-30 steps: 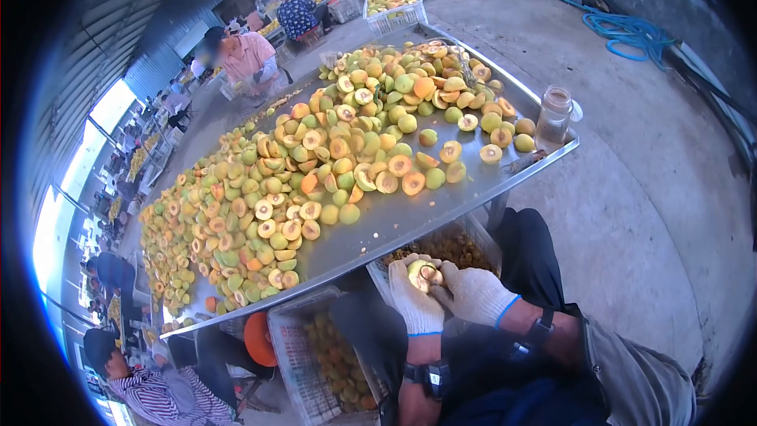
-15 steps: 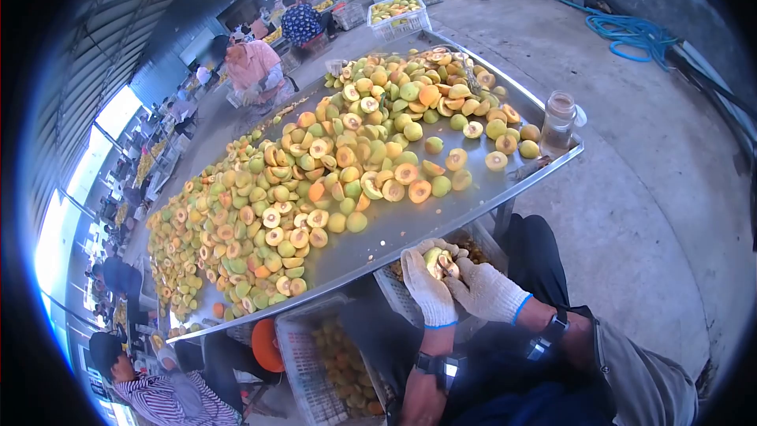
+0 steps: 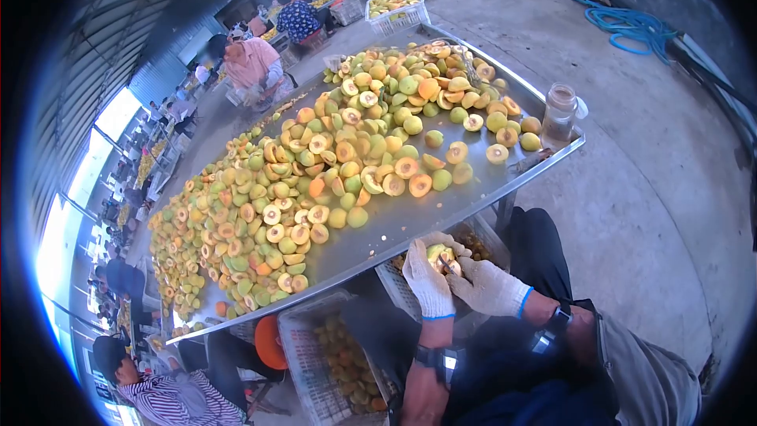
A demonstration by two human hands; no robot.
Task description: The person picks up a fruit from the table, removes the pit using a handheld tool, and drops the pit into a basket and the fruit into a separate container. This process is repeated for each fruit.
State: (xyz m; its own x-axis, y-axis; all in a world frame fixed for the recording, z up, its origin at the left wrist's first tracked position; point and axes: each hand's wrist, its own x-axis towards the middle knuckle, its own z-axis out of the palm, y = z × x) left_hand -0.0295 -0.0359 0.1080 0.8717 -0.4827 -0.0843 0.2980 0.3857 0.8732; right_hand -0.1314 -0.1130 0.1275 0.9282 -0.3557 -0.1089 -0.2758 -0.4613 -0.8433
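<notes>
Gloves covered both of the person's hands, which met just below the near edge of the counter (image 3: 441,213). The left hand (image 3: 428,285) cupped a halved peach (image 3: 438,255), its grip closed snugly around the fruit with the cut face turned up. The right hand (image 3: 489,288) pressed against that cut face, fingers pinched narrow on what looked like a small tool, though it was too small to make out. Directly beneath the hands sat a white crate (image 3: 410,292) that seemed to hold pits and scraps. On the counter lay a broad heap of peach halves (image 3: 315,181), and a jar (image 3: 559,114) stood near the far right corner. Another person in a pink shirt (image 3: 252,63) worked at the far side. As a judgement, the chief risk lay in the fruit itself: wet, soft flesh could slide in a cloth glove, so a hard push at the pit might shoot the half out of the left hand into the crate. The same push, if it slipped off the stone, could drive the tool into the left palm.
</notes>
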